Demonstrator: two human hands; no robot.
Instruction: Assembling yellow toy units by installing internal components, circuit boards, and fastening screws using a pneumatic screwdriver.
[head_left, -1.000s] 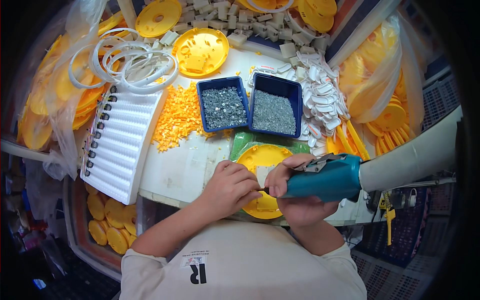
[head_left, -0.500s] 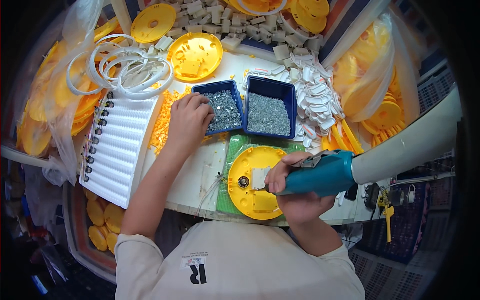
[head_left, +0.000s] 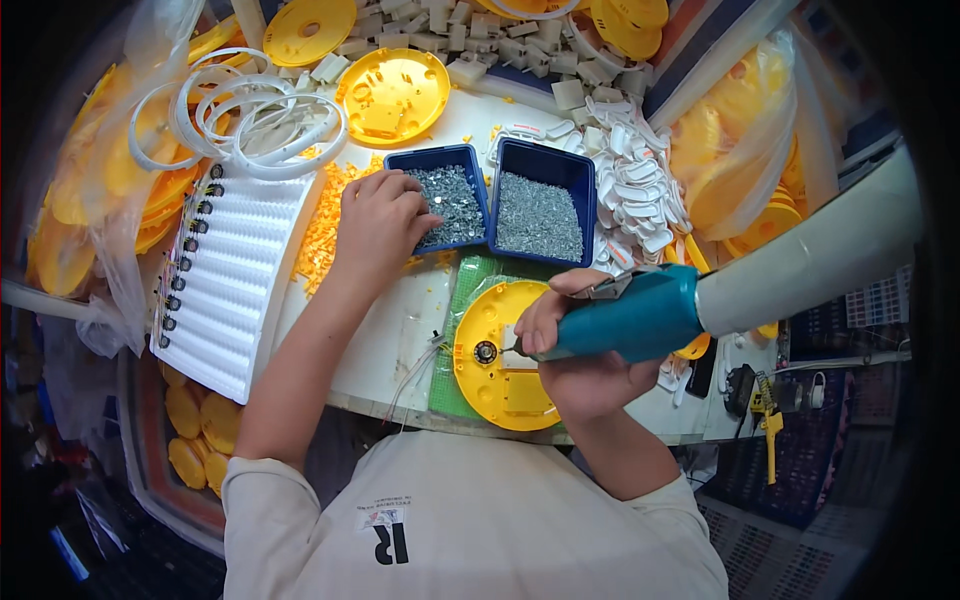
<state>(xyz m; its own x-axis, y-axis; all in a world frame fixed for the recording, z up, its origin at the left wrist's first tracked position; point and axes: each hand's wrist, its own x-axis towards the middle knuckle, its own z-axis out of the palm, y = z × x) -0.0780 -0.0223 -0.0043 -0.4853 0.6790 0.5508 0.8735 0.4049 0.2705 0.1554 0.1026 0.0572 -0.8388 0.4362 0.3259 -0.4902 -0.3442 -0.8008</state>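
Observation:
My left hand (head_left: 385,215) reaches over the near left edge of a blue bin (head_left: 432,157) of small metal screws. Its bent fingers dip among the screws; whatever is between the fingertips is hidden. My right hand (head_left: 590,375) is wrapped round a teal power screwdriver (head_left: 640,318) with a long pale sleeve behind it. The screwdriver's bit points left, close to a round black part (head_left: 486,352) in a round yellow plastic housing (head_left: 485,395). I cannot tell if the bit touches anything. The housing lies on a green mat (head_left: 447,385), partly covered by my right hand.
Beside the screw bin stands a second blue bin (head_left: 545,155) of small metal pieces. White plastic parts (head_left: 640,195) heap to its right. At left are a white ribbed foam tray (head_left: 235,285), white rings (head_left: 290,165) and orange bits (head_left: 325,240). Thin wires (head_left: 412,375) lie near the mat.
The screwdriver in my right hand has shifted slightly left, its bit now beside the black part. My left hand's fingers have moved a little farther into the screw bin.

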